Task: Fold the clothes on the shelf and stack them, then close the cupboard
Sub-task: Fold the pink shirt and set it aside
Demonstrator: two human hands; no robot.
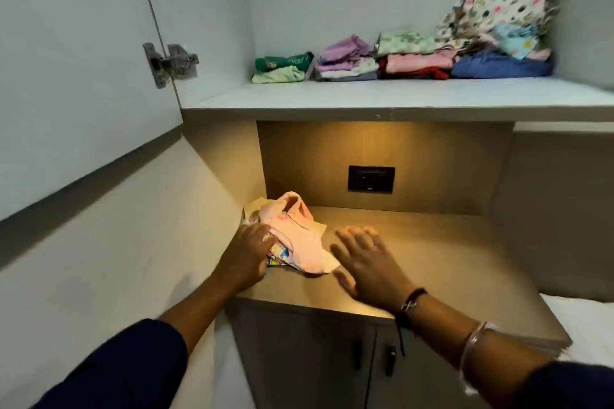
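my left hand [247, 254] is pressing soft pink cloth [295, 236] on a smooth matt wood-look counter [432, 262]; the metal hinge [171, 64] is shining dully.

A black wall socket [371, 179] sits in the lit niche's back panel, above a wood-look counter [432, 262]. Below the counter: two lower doors w/ dark handles [390, 360]. White bedding [584, 319] shows at far right.
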